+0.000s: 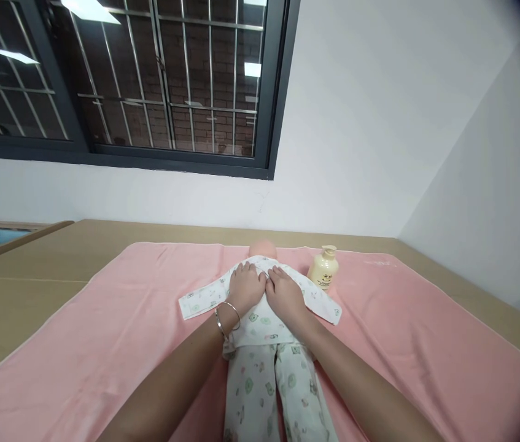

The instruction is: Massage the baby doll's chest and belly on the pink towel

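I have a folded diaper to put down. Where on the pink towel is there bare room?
Bare pink towel lies left of the doll, and right of it below the lotion bottle. It is crowded at the chest, under the left hand and right hand.

Baby doll (264, 319) lying flat on its back on the pink towel (103, 344), dressed in white printed pajamas, sleeves spread out sideways, head pointing toward the wall.
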The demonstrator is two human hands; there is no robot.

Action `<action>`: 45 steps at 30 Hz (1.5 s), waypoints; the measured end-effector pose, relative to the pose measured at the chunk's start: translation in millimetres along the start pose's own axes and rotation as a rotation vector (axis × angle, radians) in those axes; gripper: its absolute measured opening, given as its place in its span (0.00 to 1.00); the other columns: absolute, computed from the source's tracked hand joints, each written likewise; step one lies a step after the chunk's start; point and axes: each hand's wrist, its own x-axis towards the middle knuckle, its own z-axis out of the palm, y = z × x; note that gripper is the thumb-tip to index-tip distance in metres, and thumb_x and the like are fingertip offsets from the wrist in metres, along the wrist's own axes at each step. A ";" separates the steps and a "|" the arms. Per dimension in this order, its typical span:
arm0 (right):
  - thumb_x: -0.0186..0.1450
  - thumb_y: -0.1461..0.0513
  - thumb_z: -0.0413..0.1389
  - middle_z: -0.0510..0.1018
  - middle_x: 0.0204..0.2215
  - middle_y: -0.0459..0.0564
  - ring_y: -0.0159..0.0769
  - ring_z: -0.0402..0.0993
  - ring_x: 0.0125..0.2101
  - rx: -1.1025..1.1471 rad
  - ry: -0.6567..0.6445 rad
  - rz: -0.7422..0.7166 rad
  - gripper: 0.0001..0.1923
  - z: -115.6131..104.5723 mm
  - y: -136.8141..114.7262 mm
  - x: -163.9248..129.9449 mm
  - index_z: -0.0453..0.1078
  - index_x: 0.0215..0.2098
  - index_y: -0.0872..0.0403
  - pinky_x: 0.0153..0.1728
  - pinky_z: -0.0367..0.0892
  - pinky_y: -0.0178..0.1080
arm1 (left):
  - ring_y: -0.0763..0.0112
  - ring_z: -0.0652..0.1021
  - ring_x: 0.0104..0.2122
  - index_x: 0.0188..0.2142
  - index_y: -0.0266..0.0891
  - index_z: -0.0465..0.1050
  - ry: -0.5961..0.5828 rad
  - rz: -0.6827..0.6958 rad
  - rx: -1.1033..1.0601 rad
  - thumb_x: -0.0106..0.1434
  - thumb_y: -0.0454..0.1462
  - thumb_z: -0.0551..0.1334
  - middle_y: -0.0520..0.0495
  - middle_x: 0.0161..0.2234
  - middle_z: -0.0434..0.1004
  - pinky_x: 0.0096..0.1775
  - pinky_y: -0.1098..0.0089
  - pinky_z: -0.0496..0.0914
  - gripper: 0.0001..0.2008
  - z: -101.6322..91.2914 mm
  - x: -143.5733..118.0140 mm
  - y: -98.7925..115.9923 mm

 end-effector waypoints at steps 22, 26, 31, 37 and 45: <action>0.71 0.62 0.41 0.66 0.61 0.54 0.40 0.57 0.63 0.080 -0.013 -0.049 0.22 -0.5 16.0 13.3 0.67 0.59 0.57 0.63 0.54 0.42 | 0.58 0.75 0.51 0.42 0.32 0.77 0.140 0.064 0.052 0.69 0.36 0.47 0.36 0.46 0.79 0.56 0.61 0.66 0.20 -0.9 -11.7 15.0; 0.71 0.62 0.41 0.72 0.57 0.55 0.41 0.62 0.61 0.011 0.012 -0.044 0.21 -2.0 8.1 8.7 0.70 0.55 0.57 0.60 0.57 0.42 | 0.56 0.73 0.54 0.42 0.33 0.77 0.107 0.015 0.005 0.68 0.37 0.49 0.36 0.49 0.77 0.56 0.60 0.66 0.19 -3.0 -7.8 10.8; 0.70 0.63 0.42 0.77 0.48 0.56 0.41 0.69 0.54 -0.067 -0.002 -0.046 0.18 -5.6 -1.6 1.9 0.74 0.45 0.54 0.53 0.62 0.40 | 0.57 0.73 0.55 0.42 0.34 0.77 0.088 0.018 -0.012 0.67 0.38 0.49 0.37 0.51 0.77 0.58 0.61 0.64 0.19 -4.7 -4.1 6.3; 0.69 0.63 0.45 0.78 0.47 0.54 0.41 0.70 0.53 -0.084 -0.003 -0.047 0.16 -13.3 -6.8 -1.1 0.75 0.42 0.52 0.49 0.64 0.39 | 0.57 0.71 0.57 0.52 0.31 0.72 0.071 0.014 -0.047 0.67 0.38 0.49 0.36 0.55 0.73 0.60 0.59 0.62 0.21 0.0 -1.2 1.1; 0.69 0.61 0.45 0.68 0.60 0.51 0.38 0.59 0.63 0.084 0.030 0.025 0.22 -3.2 12.3 10.9 0.69 0.57 0.53 0.61 0.57 0.40 | 0.56 0.68 0.60 0.57 0.30 0.67 0.079 -0.009 -0.056 0.68 0.40 0.48 0.35 0.58 0.70 0.61 0.58 0.59 0.24 10.6 -0.9 0.2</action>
